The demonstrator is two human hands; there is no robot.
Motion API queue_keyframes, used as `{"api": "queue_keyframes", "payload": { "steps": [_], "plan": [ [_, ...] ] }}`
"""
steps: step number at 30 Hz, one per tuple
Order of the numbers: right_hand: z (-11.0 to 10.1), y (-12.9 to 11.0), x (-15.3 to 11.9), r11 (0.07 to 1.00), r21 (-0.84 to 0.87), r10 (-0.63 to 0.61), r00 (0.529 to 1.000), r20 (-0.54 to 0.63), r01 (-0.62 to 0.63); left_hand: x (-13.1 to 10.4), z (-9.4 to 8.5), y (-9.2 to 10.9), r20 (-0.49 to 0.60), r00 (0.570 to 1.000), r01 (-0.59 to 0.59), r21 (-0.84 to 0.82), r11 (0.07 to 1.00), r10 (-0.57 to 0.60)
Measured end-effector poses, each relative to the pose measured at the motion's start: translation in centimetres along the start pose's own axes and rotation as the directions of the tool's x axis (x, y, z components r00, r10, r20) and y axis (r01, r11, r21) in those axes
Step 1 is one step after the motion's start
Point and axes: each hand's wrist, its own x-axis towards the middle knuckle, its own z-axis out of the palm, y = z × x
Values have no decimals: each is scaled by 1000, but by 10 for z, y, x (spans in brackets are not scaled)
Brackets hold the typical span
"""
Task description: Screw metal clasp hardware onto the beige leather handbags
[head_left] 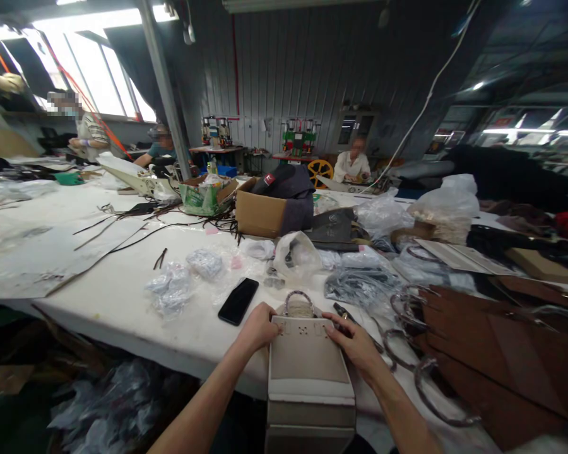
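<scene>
A pale beige handbag panel point(310, 359) with white edging hangs over the table's front edge toward me. Its upper edge shows small holes, and a wrapped, curved handle point(299, 296) rises behind it. At the upper left corner, my left hand point(264, 326) is closed, thumb on the face and fingers behind. My right hand point(353, 340) grips the upper right corner the same way, thumb on top. Fingers behind the panel are partly hidden. A dark slim tool point(339, 309) lies just beyond my right hand. Left of the bag rests a black phone point(238, 301).
Plastic-wrapped parts point(170, 287) and a clear bag point(297, 252) lie ahead. Brown leather pieces point(497, 353) with wrapped handles cover the right side. A cardboard box point(260, 209) holds dark material. Several people work farther back, one in white point(353, 167). Crumpled plastic point(108, 410) fills the space below left.
</scene>
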Motion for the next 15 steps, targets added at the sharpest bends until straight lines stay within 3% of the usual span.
{"api": "queue_keyframes", "payload": {
  "steps": [4,6,10,12,15],
  "plan": [
    [-2,-2,-3,995,-100,-25,999,-42,20,-4,7,0,-67,998,-21,26,999,23],
    [-7,-6,-6,965,-263,-25,997,-78,3,-6,12,-2,-84,995,-44,52,998,48],
    [-13,-40,1,710,-704,-144,974,-173,-21,-5,18,0,-80,996,-38,93,995,46],
    [-3,-66,22,655,-748,-266,959,-98,105,-4,18,4,-68,997,-26,93,995,33],
    [35,-101,70,672,-609,-396,899,186,422,-4,15,12,-57,998,-20,107,994,26]
  ]
}}
